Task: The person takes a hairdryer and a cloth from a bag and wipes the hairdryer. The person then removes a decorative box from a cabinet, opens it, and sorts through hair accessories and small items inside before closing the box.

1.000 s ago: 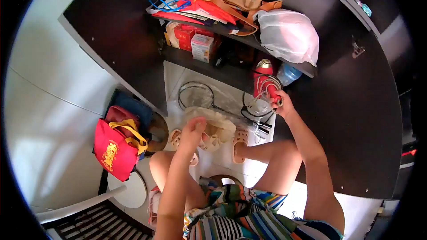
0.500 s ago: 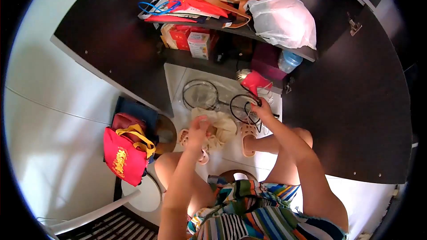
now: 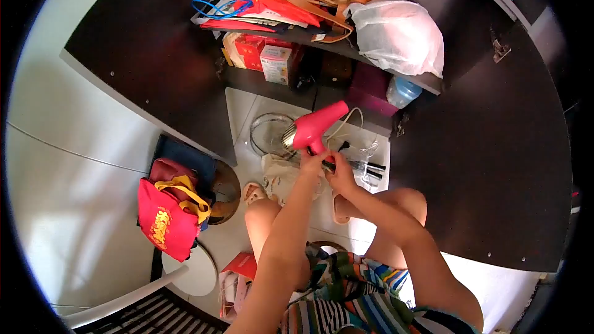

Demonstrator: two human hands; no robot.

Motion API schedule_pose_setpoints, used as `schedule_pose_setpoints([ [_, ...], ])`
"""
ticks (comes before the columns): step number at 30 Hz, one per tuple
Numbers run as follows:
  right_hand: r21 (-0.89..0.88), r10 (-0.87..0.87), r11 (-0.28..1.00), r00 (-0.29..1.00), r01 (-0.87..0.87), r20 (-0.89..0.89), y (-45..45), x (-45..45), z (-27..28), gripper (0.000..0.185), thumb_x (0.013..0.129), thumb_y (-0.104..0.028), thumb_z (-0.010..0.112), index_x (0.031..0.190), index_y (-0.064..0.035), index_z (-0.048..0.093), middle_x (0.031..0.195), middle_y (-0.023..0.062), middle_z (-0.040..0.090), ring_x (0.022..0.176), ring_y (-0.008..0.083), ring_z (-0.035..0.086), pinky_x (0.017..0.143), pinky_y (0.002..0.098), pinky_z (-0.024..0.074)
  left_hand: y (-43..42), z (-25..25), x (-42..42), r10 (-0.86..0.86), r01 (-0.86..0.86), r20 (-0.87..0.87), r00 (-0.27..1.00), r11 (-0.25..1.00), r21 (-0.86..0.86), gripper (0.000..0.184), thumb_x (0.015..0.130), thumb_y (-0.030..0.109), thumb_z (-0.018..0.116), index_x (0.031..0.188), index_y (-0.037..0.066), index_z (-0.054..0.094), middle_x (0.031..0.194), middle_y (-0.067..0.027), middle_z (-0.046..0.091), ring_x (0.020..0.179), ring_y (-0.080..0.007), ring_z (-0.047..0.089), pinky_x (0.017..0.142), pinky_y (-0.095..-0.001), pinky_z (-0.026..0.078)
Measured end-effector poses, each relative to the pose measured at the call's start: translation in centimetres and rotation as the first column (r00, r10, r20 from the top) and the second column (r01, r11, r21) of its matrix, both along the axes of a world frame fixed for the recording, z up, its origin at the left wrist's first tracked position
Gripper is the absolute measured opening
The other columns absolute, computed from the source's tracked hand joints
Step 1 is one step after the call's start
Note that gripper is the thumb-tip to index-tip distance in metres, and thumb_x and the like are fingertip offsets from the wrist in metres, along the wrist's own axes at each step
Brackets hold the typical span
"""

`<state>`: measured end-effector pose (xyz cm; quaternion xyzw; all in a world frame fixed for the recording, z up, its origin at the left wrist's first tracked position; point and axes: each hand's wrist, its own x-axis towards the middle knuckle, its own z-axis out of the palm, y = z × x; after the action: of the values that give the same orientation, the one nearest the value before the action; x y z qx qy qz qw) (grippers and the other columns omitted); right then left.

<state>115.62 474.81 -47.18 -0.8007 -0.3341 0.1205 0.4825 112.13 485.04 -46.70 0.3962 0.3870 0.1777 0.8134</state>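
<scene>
A pink hair dryer (image 3: 312,128) with a metallic nozzle end is held up in front of me, the nozzle tilted down to the left. My left hand (image 3: 314,161) is closed around the upper handle. Just beside it, my right hand (image 3: 341,173) is closed at the handle's lower end, where dark loops show between the fingers. A pale cord (image 3: 346,120) curves behind the dryer. Below it on the floor lie badminton rackets (image 3: 263,130) in clear plastic, partly hidden, and a cream cloth bag (image 3: 278,176) beside my left hand.
An open dark cabinet stands ahead. Its shelf (image 3: 309,37) carries bags, a stuffed toy and a white plastic bag (image 3: 399,34); boxes (image 3: 275,64) sit underneath. A cabinet door (image 3: 482,148) stands to the right. At left, a red bag (image 3: 167,219) rests near a round stool (image 3: 195,272).
The hair dryer has been lifted and turned, moving left and toward me. My left hand has moved up from the cloth bag and taken hold of its handle. A pinkish bag now shows beside my leg.
</scene>
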Motion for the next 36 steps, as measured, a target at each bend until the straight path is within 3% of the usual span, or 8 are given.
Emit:
schedule_pose_setpoints([
  [3,0.051,0.079,0.997,0.935,-0.065,-0.345,-0.5,0.8,0.2,0.047,0.066,-0.008,0.061,0.108,-0.0045,0.041,0.101,0.0122,0.049,0.095,0.0256,0.05,0.081,0.0327,0.0398,-0.3,-0.3,0.3,-0.012,0.013,0.011,1.0,0.994,-0.113,0.055,0.063,0.0,0.066,0.112,0.008,0.042,0.094,-0.0057,0.054,0.081,-0.0179,0.054,0.066,-0.0281,0.045],
  [6,0.135,0.121,0.991,0.44,0.001,-0.89,-0.5,3.3,-0.5,0.047,0.067,-0.02,0.064,0.106,-0.0072,0.042,0.099,0.0059,0.05,0.092,0.0188,0.049,0.078,0.0306,0.0397,-0.8,-3.7,0.6,-0.038,0.056,0.147,0.988,0.991,-0.125,0.054,0.063,-0.003,0.064,0.112,0.008,0.042,0.093,-0.0054,0.055,0.08,-0.0181,0.054,0.068,-0.028,0.045],
  [9,-0.154,-0.164,0.986,0.425,0.058,-0.89,0.7,3.6,3.8,0.048,0.071,-0.03,0.063,0.108,-0.008,0.042,0.093,0.0082,0.051,0.079,0.0166,0.051,0.066,0.0282,0.0425,-1.4,-3.2,0.7,-0.101,0.111,0.193,0.976,0.993,-0.043,0.055,0.064,-0.004,0.062,0.114,0.007,0.042,0.095,-0.0055,0.054,0.083,-0.0178,0.053,0.071,-0.0285,0.044],
  [15,0.168,0.006,0.933,0.451,0.319,-0.893,1.8,4.9,1.2,0.045,0.068,-0.015,0.067,0.107,-0.0103,0.045,0.085,0.004,0.055,0.066,0.0148,0.054,0.054,0.0274,0.0437,-1.6,-1.2,0.9,-0.231,0.2,0.136,0.963,0.957,0.21,0.055,0.065,-0.007,0.058,0.117,0.006,0.043,0.108,-0.0071,0.05,0.098,-0.0189,0.049,0.083,-0.0295,0.04],
  [20,0.26,-0.039,0.86,0.565,0.438,-0.824,0.9,7.3,1.3,0.035,0.067,-0.005,0.064,0.099,-0.0057,0.049,0.083,0.004,0.054,0.082,0.0161,0.053,0.068,0.0298,0.0426,-0.3,-0.7,-0.8,-0.114,0.118,0.172,0.979,0.993,-0.013,0.049,0.065,-0.007,0.055,0.11,0.009,0.045,0.098,-0.0055,0.051,0.083,-0.0137,0.052,0.07,-0.0251,0.042],
  [24,0.306,-0.03,0.888,0.708,0.343,-0.706,-0.3,8.4,3.3,0.037,0.066,-0.004,0.064,0.1,-0.0038,0.049,0.097,0.0073,0.054,0.087,0.0187,0.053,0.072,0.0297,0.0427,0.4,-4.5,-1.4,-0.006,0.026,-0.121,0.993,0.986,0.165,0.039,0.073,-0.002,0.05,0.107,0.013,0.038,0.084,-0.0069,0.056,0.075,-0.0137,0.055,0.055,-0.0271,0.041],
  [31,0.67,0.322,0.679,0.699,0.3,-0.639,-1.9,8.4,10.4,0.032,0.065,-0.001,0.052,0.097,-0.0037,0.046,0.102,0.0123,0.053,0.09,0.0246,0.054,0.075,0.0342,0.0441,3.1,-5.7,-3.9,0.144,0.096,-0.365,0.92,0.82,0.564,0.019,0.079,0.019,0.052,0.094,0.007,0.048,0.08,-0.0068,0.057,0.065,-0.0124,0.054,0.057,-0.0274,0.04],
  [36,0.749,0.521,0.622,0.594,0.227,-0.613,-4.0,9.3,13.7,0.028,0.057,-0.007,0.05,0.084,-0.0065,0.044,0.065,0.0064,0.045,0.057,0.0176,0.044,0.057,0.0295,0.0392,5.7,-3.8,-7.3,0.006,0.368,-0.564,0.826,0.752,0.547,0.027,0.077,0.029,0.055,0.091,0.006,0.054,0.083,-0.014,0.06,0.077,-0.025,0.057,0.068,-0.0345,0.044],
])
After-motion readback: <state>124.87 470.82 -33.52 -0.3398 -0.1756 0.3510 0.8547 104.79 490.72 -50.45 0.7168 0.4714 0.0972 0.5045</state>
